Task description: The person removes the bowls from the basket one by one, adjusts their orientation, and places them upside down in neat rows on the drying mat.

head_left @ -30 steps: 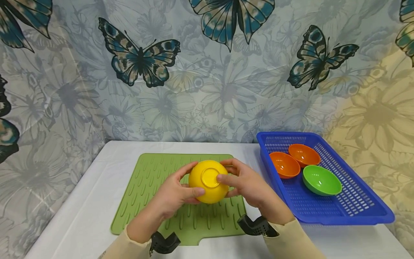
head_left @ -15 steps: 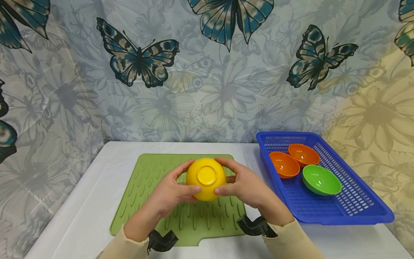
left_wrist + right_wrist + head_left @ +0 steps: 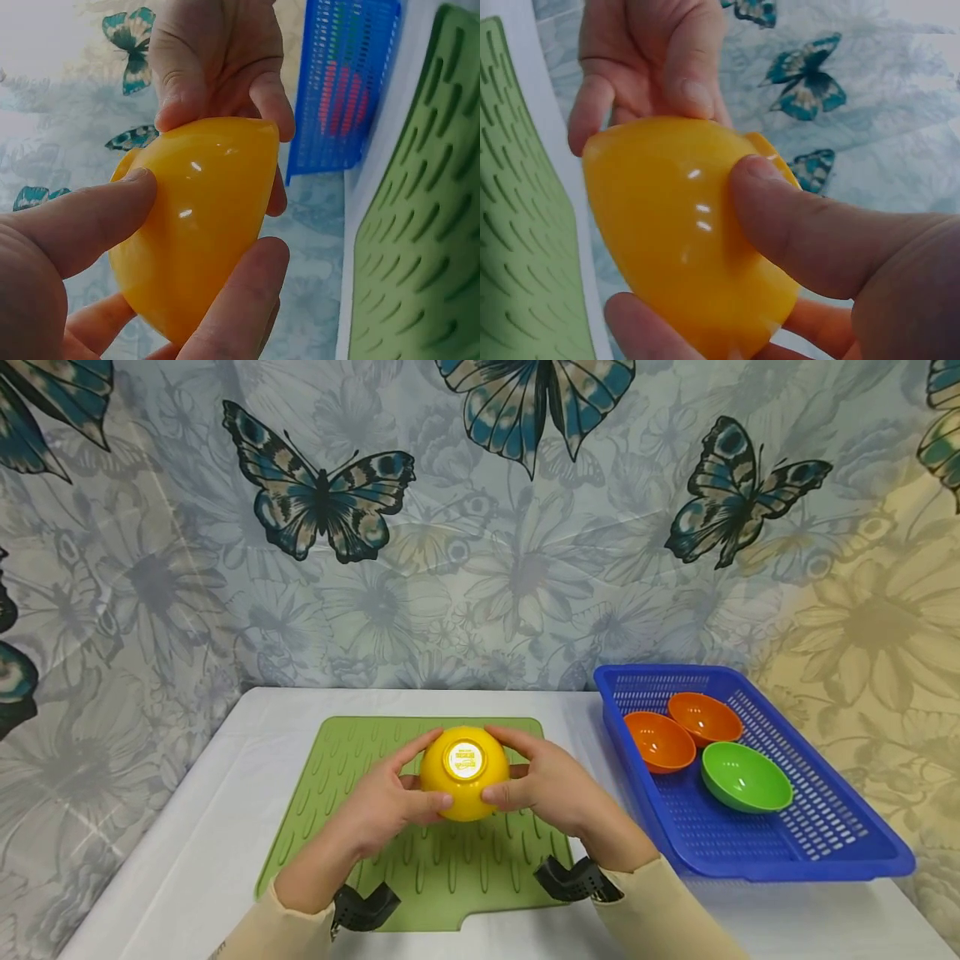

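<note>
A glossy yellow bowl [image 3: 465, 793] is held above the green mat [image 3: 442, 877], its round foot facing the head camera. My left hand [image 3: 382, 797] grips its left side, thumb on the outer wall and fingers around the rim. On the opposite side my right hand [image 3: 547, 785] grips it in the same way. In the left wrist view the bowl [image 3: 202, 217] is tipped on its side between both hands. The right wrist view shows the bowl [image 3: 667, 210] with a thumb pressed near its foot. Its inside is hidden in every view.
A blue perforated basket [image 3: 795, 870] stands on the right of the white table [image 3: 187, 827]. Inside lie two orange bowls [image 3: 660, 743] and a green bowl [image 3: 746, 777]. A butterfly-patterned cloth [image 3: 525, 585] hangs behind the table.
Both hands have moved slightly left with the yellow bowl. The bowl has tilted, and its foot now catches bright light. My right thumb has shifted from the foot down to the lower wall.
</note>
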`<state>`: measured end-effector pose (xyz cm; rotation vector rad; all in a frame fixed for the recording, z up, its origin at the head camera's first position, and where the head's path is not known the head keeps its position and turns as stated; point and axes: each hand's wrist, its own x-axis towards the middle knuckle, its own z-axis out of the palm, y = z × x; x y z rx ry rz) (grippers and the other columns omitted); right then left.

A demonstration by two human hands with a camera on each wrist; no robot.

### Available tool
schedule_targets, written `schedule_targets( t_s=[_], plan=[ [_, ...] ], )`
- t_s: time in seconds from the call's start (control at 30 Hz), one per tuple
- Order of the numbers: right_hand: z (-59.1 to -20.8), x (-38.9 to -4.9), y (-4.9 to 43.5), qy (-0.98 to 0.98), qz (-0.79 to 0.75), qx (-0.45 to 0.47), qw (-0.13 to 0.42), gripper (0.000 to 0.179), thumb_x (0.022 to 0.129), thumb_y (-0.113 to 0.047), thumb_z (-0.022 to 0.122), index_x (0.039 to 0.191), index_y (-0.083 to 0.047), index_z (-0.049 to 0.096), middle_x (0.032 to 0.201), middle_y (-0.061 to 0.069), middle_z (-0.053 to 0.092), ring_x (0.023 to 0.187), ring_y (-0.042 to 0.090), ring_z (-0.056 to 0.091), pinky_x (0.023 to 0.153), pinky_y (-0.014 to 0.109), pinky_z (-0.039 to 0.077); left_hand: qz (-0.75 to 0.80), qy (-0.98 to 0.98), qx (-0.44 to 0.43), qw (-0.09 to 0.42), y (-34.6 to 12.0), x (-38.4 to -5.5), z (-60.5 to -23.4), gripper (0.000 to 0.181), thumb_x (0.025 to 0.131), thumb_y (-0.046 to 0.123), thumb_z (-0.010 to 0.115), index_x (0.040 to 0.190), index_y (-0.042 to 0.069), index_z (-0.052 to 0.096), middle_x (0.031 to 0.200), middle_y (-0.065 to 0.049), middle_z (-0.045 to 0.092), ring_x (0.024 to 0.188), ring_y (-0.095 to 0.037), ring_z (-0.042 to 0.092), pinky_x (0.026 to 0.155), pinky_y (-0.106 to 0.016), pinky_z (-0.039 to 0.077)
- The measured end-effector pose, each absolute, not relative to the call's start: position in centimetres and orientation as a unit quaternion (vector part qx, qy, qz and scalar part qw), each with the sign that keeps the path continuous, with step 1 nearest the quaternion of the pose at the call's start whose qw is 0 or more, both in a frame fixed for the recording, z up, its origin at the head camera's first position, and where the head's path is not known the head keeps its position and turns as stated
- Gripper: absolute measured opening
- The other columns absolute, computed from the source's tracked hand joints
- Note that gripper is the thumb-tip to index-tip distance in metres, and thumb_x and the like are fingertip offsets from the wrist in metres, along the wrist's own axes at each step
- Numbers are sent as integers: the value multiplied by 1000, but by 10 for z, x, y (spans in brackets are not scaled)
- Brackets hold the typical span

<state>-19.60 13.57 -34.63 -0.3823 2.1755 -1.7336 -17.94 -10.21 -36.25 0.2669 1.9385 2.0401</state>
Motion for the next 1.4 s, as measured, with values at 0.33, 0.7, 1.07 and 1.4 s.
schedule_targets(
  t_s=[0.33,0.7,1.07,1.4],
  plan=[
    [-343,-239,93,733,-642,-135,179,86,84,-4,79,156,-21,36,156,0,33,126,30,54,81,41,57,669,722,105,144,-145,-221,-343,81,88,-4,72,157,16,35,156,-18,30,118,-39,58,85,-49,55],
    [-360,-294,26,728,-644,-131,195,79,82,-8,83,151,-17,45,155,2,38,107,23,65,82,44,57,606,772,75,177,-210,-271,-345,82,92,0,69,160,15,25,162,-20,12,124,-44,52,89,-50,53],
    [-402,-317,-25,720,-657,-91,205,77,85,0,77,153,-9,42,153,7,41,116,26,60,83,42,56,580,789,42,200,-249,-295,-376,82,93,0,67,160,13,22,163,-21,8,131,-46,44,92,-51,51],
    [-421,-324,-53,702,-683,-50,196,71,87,5,74,150,-6,45,151,7,44,121,28,56,81,40,57,576,787,15,220,-272,-305,-390,84,95,4,66,162,14,14,164,-20,3,138,-46,32,94,-49,50]
  ],
)
